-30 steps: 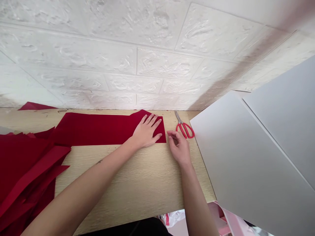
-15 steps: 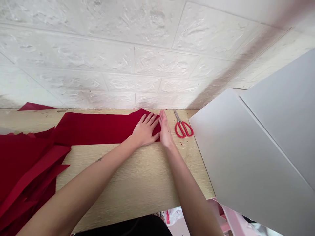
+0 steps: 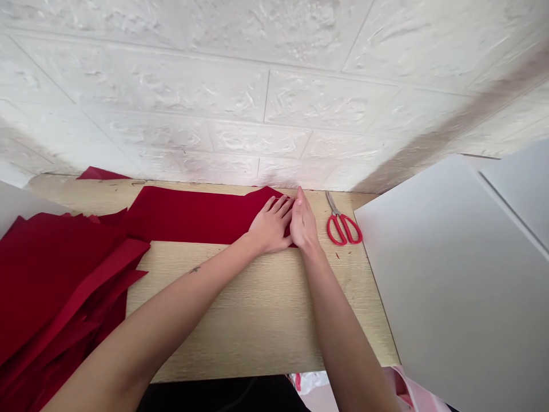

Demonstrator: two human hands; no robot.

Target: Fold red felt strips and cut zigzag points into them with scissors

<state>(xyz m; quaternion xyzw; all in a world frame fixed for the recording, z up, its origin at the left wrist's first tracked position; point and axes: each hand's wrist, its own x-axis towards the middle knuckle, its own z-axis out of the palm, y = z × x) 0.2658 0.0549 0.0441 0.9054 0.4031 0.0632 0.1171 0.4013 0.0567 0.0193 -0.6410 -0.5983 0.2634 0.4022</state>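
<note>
A long red felt sheet [image 3: 189, 216] lies flat on the wooden table [image 3: 257, 309] near the wall. My left hand [image 3: 271, 226] lies flat and open on the sheet's right end, fingers stretched out. My right hand [image 3: 302, 224] stands on its edge right beside it, fingers straight and together, pressed along the sheet's right border. Red-handled scissors [image 3: 342, 224] lie on the table just right of my right hand, untouched.
A heap of red felt pieces [image 3: 55, 286] fills the left side of the table. Large white boards [image 3: 463, 274] lean over the table's right edge. A white brick wall [image 3: 257, 103] runs along the back. A small red scrap [image 3: 100, 173] lies by the wall.
My right hand moved left from near the scissors to the sheet's right edge, beside my left hand. The view shifted, so everything sits further right.
</note>
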